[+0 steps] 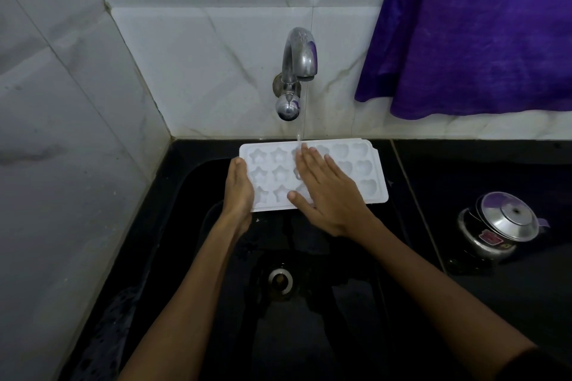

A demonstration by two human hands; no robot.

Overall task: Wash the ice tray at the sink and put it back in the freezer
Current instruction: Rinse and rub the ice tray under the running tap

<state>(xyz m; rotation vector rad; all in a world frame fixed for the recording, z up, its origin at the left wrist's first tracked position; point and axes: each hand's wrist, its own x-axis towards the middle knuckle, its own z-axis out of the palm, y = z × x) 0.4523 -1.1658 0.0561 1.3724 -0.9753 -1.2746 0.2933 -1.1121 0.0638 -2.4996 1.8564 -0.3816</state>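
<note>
A white ice tray (365,170) with star and heart shaped moulds is held level over the black sink (192,226), under the tap. My left hand (238,192) grips the tray's left end from the side and below. Flat on the tray's middle lies my right hand (325,192), fingers spread and pointing to the back. A thin stream of water runs from the chrome tap (298,56) onto the tray's far edge by my right fingertips.
The sink drain (280,280) lies below my forearms. A steel pressure cooker (498,226) stands on the black counter to the right. A purple cloth (476,25) hangs on the tiled wall at upper right. Tiled walls close the left and back.
</note>
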